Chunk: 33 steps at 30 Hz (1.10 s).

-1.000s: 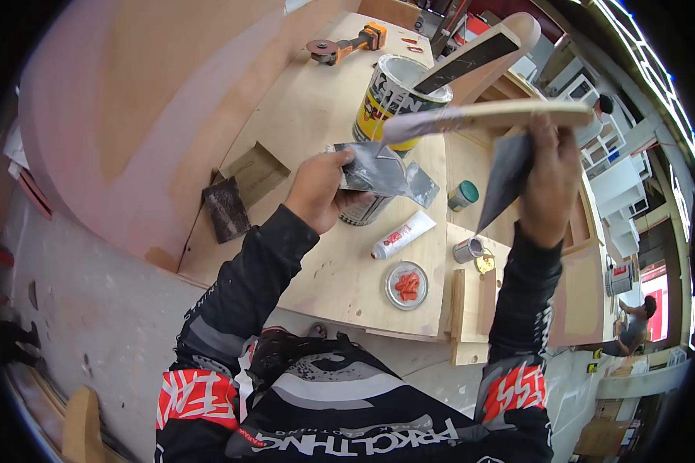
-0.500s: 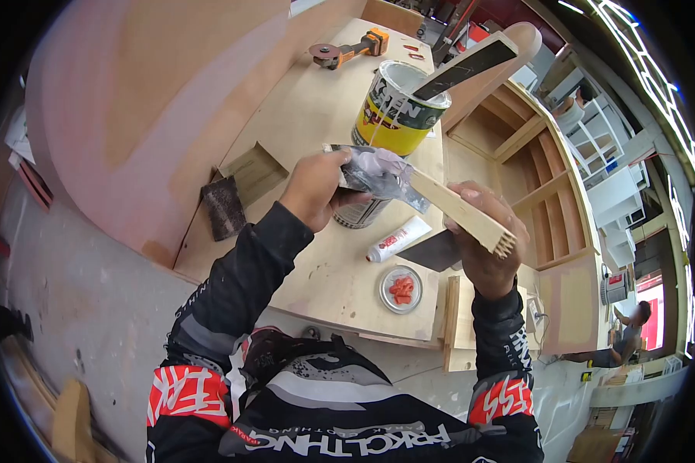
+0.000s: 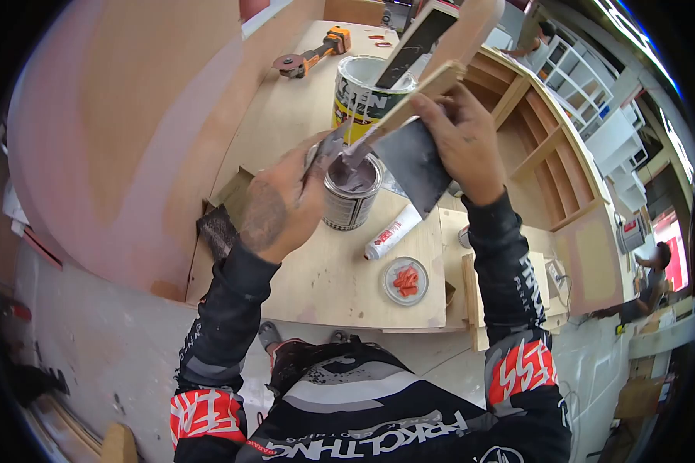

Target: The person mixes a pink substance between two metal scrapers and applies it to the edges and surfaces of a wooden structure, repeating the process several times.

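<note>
My left hand (image 3: 282, 201) is closed on a putty-smeared flat spreader (image 3: 328, 150), tilted up beside the rim of an open can (image 3: 349, 204) of grey-mauve putty. My right hand (image 3: 471, 147) grips a wooden stick (image 3: 405, 108) and also a dark, flat putty knife (image 3: 411, 166). The stick slants down to the can's mouth, its lower end coated in putty. A white tube (image 3: 394, 231) with red print lies in front of the can. Closer to me is a clear round lid (image 3: 406, 281) holding a red paste.
Behind the can stands a larger yellow-and-green tin (image 3: 374, 96) with a dark-faced board in it. An orange angle grinder (image 3: 314, 54) lies farther back. Sandpaper (image 3: 218, 231) lies left. A curved panel (image 3: 123, 147) borders the bench (image 3: 340, 305); wooden shelving (image 3: 548, 147) stands right. Other people are at right.
The stick has swung from the spreader, its putty-coated end now at the can. My left hand has moved left and tilted the spreader; the putty lump on it no longer shows.
</note>
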### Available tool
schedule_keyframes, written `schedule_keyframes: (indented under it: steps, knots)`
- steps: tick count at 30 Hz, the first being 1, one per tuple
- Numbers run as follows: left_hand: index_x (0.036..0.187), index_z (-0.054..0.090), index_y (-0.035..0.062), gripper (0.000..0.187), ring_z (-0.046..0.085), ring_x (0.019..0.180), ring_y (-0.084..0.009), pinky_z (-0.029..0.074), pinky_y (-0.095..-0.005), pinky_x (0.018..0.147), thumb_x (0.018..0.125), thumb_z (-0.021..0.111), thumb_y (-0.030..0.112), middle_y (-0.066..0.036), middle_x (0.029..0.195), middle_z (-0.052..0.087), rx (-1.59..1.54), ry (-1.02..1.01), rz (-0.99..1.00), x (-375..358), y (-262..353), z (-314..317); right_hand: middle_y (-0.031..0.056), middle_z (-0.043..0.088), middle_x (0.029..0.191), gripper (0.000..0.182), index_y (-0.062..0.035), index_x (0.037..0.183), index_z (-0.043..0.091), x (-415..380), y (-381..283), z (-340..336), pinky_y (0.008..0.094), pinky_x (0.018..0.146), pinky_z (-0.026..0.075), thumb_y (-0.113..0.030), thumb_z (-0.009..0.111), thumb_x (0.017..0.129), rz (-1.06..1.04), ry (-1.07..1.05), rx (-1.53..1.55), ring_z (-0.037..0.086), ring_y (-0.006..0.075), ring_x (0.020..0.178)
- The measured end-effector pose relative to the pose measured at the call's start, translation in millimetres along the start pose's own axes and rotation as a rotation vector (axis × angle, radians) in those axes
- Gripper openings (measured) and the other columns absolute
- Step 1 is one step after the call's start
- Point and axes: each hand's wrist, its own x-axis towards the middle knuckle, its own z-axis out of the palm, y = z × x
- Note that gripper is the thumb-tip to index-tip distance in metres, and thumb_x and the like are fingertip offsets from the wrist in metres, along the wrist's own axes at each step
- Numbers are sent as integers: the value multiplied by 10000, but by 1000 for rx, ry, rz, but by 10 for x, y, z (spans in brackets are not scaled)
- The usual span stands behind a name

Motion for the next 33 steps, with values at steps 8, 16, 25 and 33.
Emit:
schedule_keyframes:
  steps: [8,16,25,33]
  knots:
    - [1233,622,66,334,663,749,-286,505,-333,673,908,579,2,-191,938,683,34,49,125,-33,-191,-88,165,692,892,474,70,1204,575,-352,504,-74,300,739,522,-232,701,861,282,-241,-172,671,192,836]
    - [1135,622,46,183,627,884,-151,495,-282,768,977,562,114,-53,1014,678,-710,199,148,-151,-740,159,117,633,1110,288,7,1193,533,-1227,690,-256,399,930,537,-91,594,929,864,116,1241,657,234,986]
    - [1217,504,146,289,528,1091,-219,431,-418,971,1011,477,347,-47,1257,535,-611,592,-270,-489,-746,666,93,636,1113,298,-23,1193,520,-1596,165,-26,355,881,518,-175,575,943,1014,256,1419,655,221,970]
    - [1246,469,62,294,531,1210,-411,410,-468,980,980,506,184,-271,1338,530,-452,188,341,-624,-459,442,99,657,1108,290,-19,1193,543,-1609,-330,203,382,910,521,-143,566,932,1128,-42,1663,662,217,978]
